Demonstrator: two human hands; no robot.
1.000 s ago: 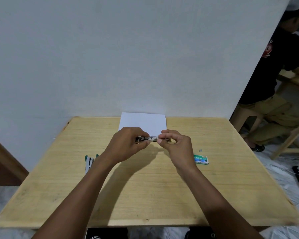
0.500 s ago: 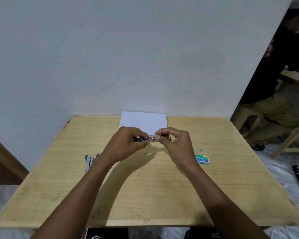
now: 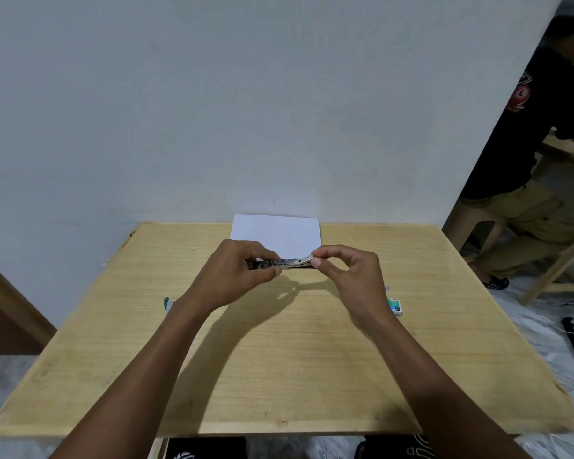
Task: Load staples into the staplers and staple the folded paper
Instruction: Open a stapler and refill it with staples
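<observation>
table: the pale wooden table (image 3: 279, 359) stood against the wall and carried everything, so your work sat right in front of you.
spare stapler: a green and white stapler (image 3: 167, 304) lay on the table at your left, mostly hidden behind your forearm; it looked parked there until its turn.
left hand: your left hand (image 3: 236, 273) had its fingers curled round the dark rear end of a small silver metal stapler (image 3: 290, 262), holding it level, probably as the steady anchor.
stapler: it hung between your two hands, above the table and just in front of the paper; i could not tell whether its magazine stood open.
paper: the folded white sheet of paper (image 3: 275, 231) lay flat at the far edge, touching the wall, out of the way.
right hand: your right hand (image 3: 348, 273) pinched the stapler's pale front end between thumb and forefinger, with the other fingers loosely curled clear; such a fine grip suited seating staples.
staple box: the green cardboard staple box (image 3: 395, 305) lay just right of your right wrist, near for refills.
step: loading, by my judgement; stapling not yet begun.
</observation>
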